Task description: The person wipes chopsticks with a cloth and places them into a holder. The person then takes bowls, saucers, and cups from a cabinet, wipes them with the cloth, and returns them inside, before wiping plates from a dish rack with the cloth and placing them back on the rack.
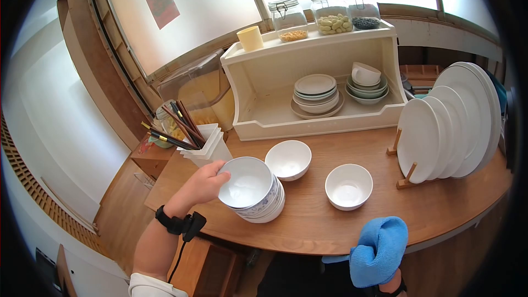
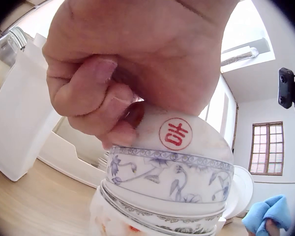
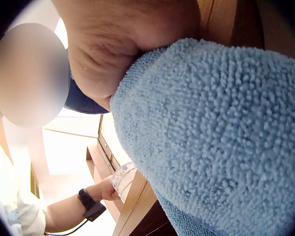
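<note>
My left hand [image 1: 208, 181] pinches the rim of the top bowl [image 1: 246, 182], which tilts on a stack of bowls [image 1: 273, 209] near the table's front left. Blue floral bands and a red character mark its outside in the left wrist view, where the fingers curl over its edge [image 2: 177, 135]. A blue towel [image 1: 379, 250] is bunched over my right hand [image 3: 132, 44] at the front edge; it hides most of the fingers. Two white bowls, one behind the stack [image 1: 288, 159] and one to its right [image 1: 349, 187], stand upright on the table.
White holders with chopsticks [image 1: 204, 146] stand at the left. Behind is a cream shelf [image 1: 264, 126] with stacked plates [image 1: 315, 85] and bowls, and jars [image 1: 331, 16] on top. Large white plates [image 1: 421, 140] fill a wooden rack at the right.
</note>
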Motion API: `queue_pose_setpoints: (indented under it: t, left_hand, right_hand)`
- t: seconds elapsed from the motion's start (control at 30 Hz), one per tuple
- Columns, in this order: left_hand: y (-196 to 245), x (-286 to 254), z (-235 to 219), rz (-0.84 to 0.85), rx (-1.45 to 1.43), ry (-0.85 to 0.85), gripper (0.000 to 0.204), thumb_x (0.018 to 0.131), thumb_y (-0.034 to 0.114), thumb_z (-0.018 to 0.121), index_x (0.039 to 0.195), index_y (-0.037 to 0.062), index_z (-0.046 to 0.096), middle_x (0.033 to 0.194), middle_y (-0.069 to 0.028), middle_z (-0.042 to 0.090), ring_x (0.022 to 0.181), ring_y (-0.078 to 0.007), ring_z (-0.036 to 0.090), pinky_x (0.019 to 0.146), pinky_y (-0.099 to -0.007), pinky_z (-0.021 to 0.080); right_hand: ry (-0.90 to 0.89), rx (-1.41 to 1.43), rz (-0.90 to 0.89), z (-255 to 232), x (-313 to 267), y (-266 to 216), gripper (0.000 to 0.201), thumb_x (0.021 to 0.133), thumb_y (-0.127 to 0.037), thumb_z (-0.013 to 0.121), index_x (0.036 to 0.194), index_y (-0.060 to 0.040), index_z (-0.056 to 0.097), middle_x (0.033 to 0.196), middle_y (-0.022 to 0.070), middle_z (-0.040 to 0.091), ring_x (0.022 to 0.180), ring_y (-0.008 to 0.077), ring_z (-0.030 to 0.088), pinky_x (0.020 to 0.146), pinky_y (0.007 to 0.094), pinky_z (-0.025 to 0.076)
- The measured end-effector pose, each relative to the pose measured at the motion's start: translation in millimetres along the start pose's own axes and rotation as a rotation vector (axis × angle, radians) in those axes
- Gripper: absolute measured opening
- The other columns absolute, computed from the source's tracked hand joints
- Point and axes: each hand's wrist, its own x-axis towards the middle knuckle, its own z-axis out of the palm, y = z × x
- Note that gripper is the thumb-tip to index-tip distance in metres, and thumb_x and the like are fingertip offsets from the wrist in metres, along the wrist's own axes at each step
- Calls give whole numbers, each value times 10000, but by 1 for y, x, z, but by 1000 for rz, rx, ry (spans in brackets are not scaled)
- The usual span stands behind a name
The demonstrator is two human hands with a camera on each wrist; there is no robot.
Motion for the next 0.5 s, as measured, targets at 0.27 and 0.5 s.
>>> queue_pose_setpoints:
  t: [0.27,0.5]
  left_hand:
    - [23,-6,-6,-295,-79,-100,397,1005,326,460,1113,-19,623,874,-20,630,775,-94,558,676,-265,465]
    - [0,-1,-1,-317,-164,-119,402,1005,323,455,1164,-7,620,841,8,615,708,-72,518,606,-234,416]
  right_hand:
    - [-82,-52,107,4,-7,4,192,756,-155,682,905,-38,647,828,137,613,777,311,586,698,412,483]
    - [-66,-25,159,24,-23,19,183,765,-158,694,898,-39,651,819,123,612,762,283,585,685,388,487]
